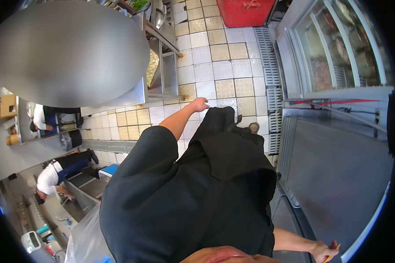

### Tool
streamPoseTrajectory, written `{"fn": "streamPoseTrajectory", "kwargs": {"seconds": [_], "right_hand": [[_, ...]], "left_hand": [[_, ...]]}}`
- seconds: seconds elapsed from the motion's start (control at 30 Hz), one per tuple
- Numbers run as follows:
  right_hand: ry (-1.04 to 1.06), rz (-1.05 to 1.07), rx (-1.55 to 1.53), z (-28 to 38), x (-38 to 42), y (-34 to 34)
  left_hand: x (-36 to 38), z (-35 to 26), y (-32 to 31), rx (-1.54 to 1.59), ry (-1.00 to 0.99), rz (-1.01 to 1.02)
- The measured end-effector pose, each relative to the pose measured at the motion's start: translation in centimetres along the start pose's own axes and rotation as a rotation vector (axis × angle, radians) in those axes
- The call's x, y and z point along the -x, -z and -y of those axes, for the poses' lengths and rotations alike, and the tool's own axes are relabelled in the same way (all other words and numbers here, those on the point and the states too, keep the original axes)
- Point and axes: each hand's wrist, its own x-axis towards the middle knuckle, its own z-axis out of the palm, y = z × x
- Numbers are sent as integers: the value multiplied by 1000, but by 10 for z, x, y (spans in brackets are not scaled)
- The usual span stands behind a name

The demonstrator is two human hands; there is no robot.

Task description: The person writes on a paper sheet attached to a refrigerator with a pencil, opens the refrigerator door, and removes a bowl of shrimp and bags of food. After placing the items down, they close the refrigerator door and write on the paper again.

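Note:
My left hand (200, 104) hangs over the tiled floor beside my black apron (219, 158), its fingers loosely apart around nothing. Far out at the lower right, my right hand (322, 252) is closed on a slim yellow stick (332, 254), of which I cannot tell the exact kind. That hand is nearest to a large stainless steel door (338, 171), close by its lower edge.
A glass-fronted fridge (333, 52) with food on shelves stands at the upper right, beside a floor drain grate (267, 57). A red bin (243, 13) sits ahead. Steel table legs (164, 94) are at the left. A co-worker (52, 177) bends over a sink, lower left. A grey blur covers the upper left.

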Motion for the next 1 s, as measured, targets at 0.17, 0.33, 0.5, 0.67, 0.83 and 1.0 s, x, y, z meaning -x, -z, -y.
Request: {"fn": "streamPoseTrajectory", "kwargs": {"seconds": [0.17, 0.33, 0.5, 0.67, 0.83, 1.0], "right_hand": [[-45, 95, 57, -59, -2, 30], [-48, 85, 75, -57, 3, 40], [2, 180, -95, -17, -15, 9], [97, 182, -343, 7, -51, -15], [149, 233, -394, 2, -79, -32], [142, 369, -414, -12, -89, -49]], "left_hand": [[52, 57, -24, -339, 129, 233], [83, 66, -21, -342, 122, 294], [40, 1, -12, 90, 68, 206], [36, -109, 16, 156, -63, 231], [-5, -98, 5, 237, 58, 222], [-28, -50, -31, 298, 198, 233]]}}
